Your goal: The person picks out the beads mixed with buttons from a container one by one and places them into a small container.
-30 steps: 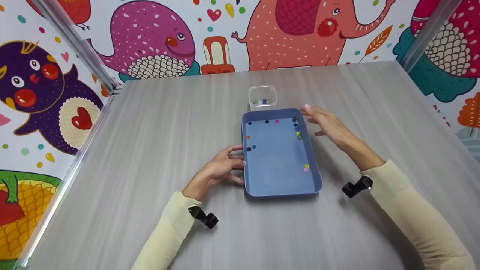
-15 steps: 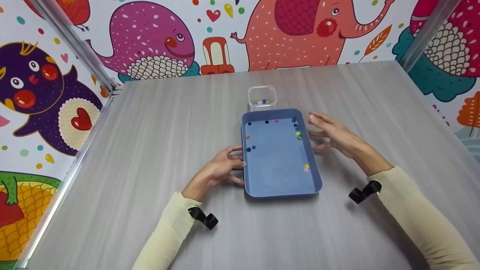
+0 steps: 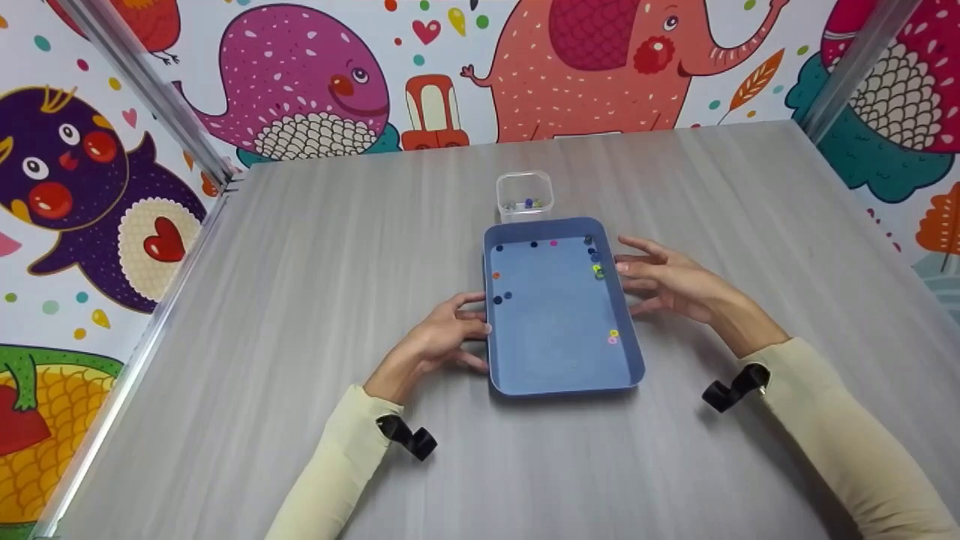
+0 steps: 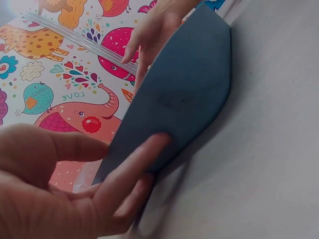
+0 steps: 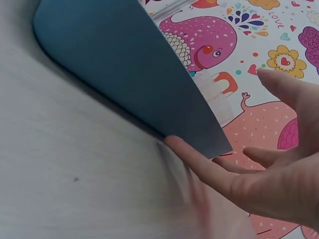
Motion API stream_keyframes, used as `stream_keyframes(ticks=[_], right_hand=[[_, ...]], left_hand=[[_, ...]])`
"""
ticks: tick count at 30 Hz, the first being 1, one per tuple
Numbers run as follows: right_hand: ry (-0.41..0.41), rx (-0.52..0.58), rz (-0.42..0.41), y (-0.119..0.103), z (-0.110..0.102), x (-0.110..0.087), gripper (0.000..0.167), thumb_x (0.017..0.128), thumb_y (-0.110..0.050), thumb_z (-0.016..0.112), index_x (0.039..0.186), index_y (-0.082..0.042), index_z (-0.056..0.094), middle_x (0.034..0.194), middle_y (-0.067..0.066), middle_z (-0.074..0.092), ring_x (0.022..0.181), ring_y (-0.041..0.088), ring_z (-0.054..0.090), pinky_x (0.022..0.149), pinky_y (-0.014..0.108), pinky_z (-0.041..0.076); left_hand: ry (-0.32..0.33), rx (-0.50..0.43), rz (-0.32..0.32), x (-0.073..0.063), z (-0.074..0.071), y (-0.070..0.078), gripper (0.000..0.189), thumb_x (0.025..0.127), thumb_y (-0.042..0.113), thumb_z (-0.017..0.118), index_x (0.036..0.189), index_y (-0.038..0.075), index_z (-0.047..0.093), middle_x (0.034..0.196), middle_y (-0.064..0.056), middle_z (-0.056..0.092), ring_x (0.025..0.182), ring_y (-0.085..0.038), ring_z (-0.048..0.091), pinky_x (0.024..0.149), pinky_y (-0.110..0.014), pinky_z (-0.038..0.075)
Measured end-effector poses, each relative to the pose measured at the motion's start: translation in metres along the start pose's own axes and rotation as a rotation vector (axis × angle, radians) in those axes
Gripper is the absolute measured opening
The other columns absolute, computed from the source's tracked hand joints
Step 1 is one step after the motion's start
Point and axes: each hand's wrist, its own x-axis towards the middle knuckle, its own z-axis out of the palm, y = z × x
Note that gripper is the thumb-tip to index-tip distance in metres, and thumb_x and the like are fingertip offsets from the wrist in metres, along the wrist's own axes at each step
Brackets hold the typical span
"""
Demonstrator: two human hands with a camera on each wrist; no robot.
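A blue rectangular tray [image 3: 559, 330] lies on the table, with small coloured beads scattered over its floor. Some dark beads [image 3: 498, 300] are near its left wall; yellow and pink ones [image 3: 613, 334] sit by the right wall. My left hand [image 3: 446, 334] rests its fingertips against the outer left wall, thumb at the rim; the left wrist view has fingers [image 4: 137, 159] stretched along that wall. On the other side, my right hand [image 3: 675, 285] has its fingers spread by the right wall. In the right wrist view one fingertip [image 5: 174, 142] is right at the tray's lower edge.
Behind the tray stands a small clear plastic box [image 3: 525, 195] with a few beads in it. Panels printed with cartoon animals [image 3: 592, 67] rise along the back and sides of the grey table [image 3: 337, 247].
My right hand has come down and toward me, from the tray's far right corner to the middle of its right wall. The left hand and tray have stayed put.
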Motion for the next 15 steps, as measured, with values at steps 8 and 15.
stream_keyframes(ticks=[8,15], right_hand=[[0.036,-0.014,0.016,0.0075,0.0004,0.0035,0.091,0.091,-0.015,0.073,0.161,-0.019,0.015,0.166,0.015,0.022,0.134,0.032,0.049,0.091,0.047,0.062],[0.037,-0.021,0.007,0.0094,-0.0014,0.0022,0.091,0.089,-0.009,0.073,0.161,-0.018,0.018,0.165,0.016,0.024,0.124,0.023,0.058,0.087,0.048,0.063]], left_hand=[[0.000,0.010,0.009,0.0003,-0.0005,-0.0017,0.063,0.094,-0.005,0.053,0.153,0.006,0.032,0.144,-0.025,0.048,0.118,-0.033,0.060,0.063,-0.040,0.066],[0.003,-0.002,0.001,0.0005,-0.0002,-0.0013,0.064,0.094,-0.005,0.053,0.153,0.008,0.032,0.144,-0.024,0.048,0.118,-0.033,0.059,0.062,-0.039,0.066]])
